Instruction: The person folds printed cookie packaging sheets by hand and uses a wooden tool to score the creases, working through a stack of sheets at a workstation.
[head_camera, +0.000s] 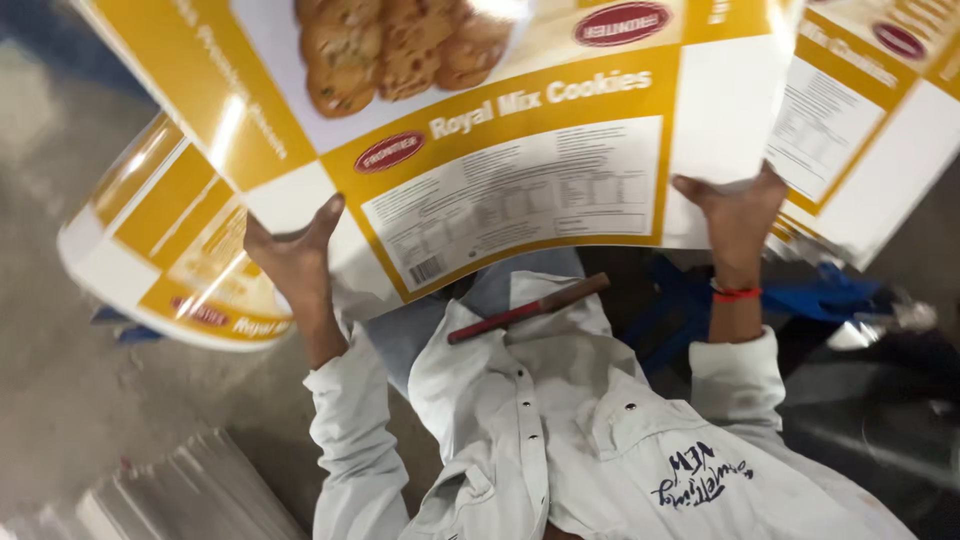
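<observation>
Hands raised, each gripping the lower edge of a large printed carton sheet (500, 150), yellow and white, with a cookie photograph above and a white panel of fine print between the two grips. Left hand (292, 255) clamped on the sheet's lower left edge, thumb up over the printed face, fingers behind and hidden. Right hand (737, 215) clamped on the lower right edge at a white panel, fingers curled onto the face; red thread band (735, 293) around that wrist. Sheet held flat and tilted, spanning well past both hands.

Below and outward of the left hand: curled stack of matching printed sheets (170, 250), bowed upward at the rim. Outward of the right hand: further matching sheets (870, 120), partly overlapped by the held one. Between the forearms, just below the sheet: red-and-brown stick-like tool (528, 308) resting across the white shirt (560, 420). Below the left elbow: pile of pale flat boards (190, 495).
</observation>
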